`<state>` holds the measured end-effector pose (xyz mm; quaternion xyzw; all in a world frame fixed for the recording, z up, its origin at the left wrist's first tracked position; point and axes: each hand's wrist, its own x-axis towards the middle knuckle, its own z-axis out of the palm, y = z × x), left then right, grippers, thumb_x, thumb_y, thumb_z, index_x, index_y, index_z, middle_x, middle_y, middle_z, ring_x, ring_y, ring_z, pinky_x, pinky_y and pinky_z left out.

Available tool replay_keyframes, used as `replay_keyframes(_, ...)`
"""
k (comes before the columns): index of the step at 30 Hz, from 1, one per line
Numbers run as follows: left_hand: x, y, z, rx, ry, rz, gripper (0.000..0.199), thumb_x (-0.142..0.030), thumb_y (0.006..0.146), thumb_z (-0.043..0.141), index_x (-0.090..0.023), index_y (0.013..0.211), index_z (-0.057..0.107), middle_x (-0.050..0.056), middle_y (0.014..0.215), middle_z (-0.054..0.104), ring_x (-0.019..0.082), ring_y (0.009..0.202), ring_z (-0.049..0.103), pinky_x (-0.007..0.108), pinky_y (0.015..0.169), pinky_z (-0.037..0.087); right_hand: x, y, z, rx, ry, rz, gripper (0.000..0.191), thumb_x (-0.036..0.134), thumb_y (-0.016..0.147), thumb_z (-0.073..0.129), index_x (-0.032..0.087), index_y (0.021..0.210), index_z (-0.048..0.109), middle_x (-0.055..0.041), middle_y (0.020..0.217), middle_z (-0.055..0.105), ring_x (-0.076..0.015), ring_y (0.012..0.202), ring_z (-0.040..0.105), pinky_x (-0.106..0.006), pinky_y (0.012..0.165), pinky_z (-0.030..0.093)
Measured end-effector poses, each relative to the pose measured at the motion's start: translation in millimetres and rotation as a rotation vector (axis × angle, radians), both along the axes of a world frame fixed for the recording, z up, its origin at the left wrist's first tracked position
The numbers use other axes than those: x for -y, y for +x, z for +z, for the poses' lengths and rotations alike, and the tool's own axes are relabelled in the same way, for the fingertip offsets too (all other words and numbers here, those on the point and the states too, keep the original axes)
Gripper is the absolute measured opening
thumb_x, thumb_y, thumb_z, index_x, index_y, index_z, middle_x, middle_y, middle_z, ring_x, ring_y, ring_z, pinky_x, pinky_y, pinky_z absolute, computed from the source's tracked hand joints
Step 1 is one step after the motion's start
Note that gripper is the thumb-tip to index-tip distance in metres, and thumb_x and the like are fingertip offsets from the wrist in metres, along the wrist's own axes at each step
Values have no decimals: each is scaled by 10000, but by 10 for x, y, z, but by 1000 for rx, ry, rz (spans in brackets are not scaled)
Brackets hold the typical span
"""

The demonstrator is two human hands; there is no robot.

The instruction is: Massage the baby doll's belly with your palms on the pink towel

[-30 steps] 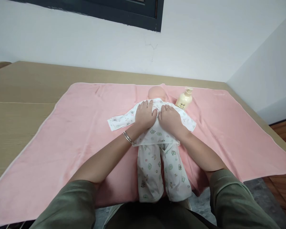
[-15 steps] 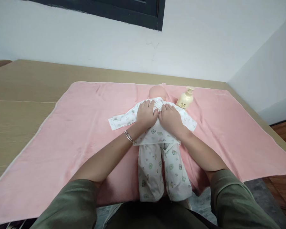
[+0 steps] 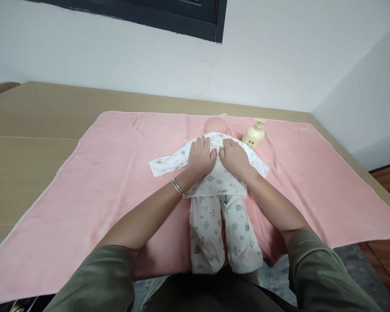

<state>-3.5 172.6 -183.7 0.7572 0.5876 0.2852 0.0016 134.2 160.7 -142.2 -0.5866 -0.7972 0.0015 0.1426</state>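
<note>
A doll with a bald head (image 3: 216, 125) lies on a pink blanket (image 3: 117, 173), dressed in a white printed top (image 3: 214, 184) and matching trousers (image 3: 207, 232). Its head is at the far side and its sleeves spread out to both sides. My left hand (image 3: 201, 156) lies flat on the upper left of the top, fingers pointing away from me. On the upper right of the top rests my right hand (image 3: 234, 157), fingers extended. Neither hand grips anything. A small gap shows between the two thumbs.
A cream pump bottle (image 3: 253, 135) stands on the blanket just right of the doll's head. The blanket covers much of a wooden table (image 3: 29, 130), which stands against a white wall. A dark frame (image 3: 201, 30) is on the wall above.
My hands have moved slightly apart on the doll's chest, my right hand a little to the right. The cloth between them looks smoother.
</note>
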Motion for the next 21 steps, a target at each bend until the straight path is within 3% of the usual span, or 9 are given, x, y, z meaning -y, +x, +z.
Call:
replay_keyframes(5,9,2,25,5,-13,-7,527,-276,921,400,15,1349,498,256,1393,538,392,1342,465,548,1145,354,95,-66,-3,48,53,-11,422,207,975,364,-37,1248,571,-268,1289,605,-343,1280,540,-446,1114,404)
replay_keyframes(11,9,1,13,23,-21,6,537,-296,932,395,22,1351,500,268,1413,520,390,1357,459,553,1159,336,-96,33,-68,-136,-2,9,516,232,942,398,-11,1392,470,-218,1443,496,-312,1385,433,-444,1180,337)
replay_keyframes(21,16,2,34,23,-29,0,550,-298,928,392,43,1347,502,266,1407,527,391,1359,454,533,1168,330,-117,44,-141,-177,22,21,548,256,933,378,-26,1394,467,-236,1443,489,-325,1383,428,-464,1189,310)
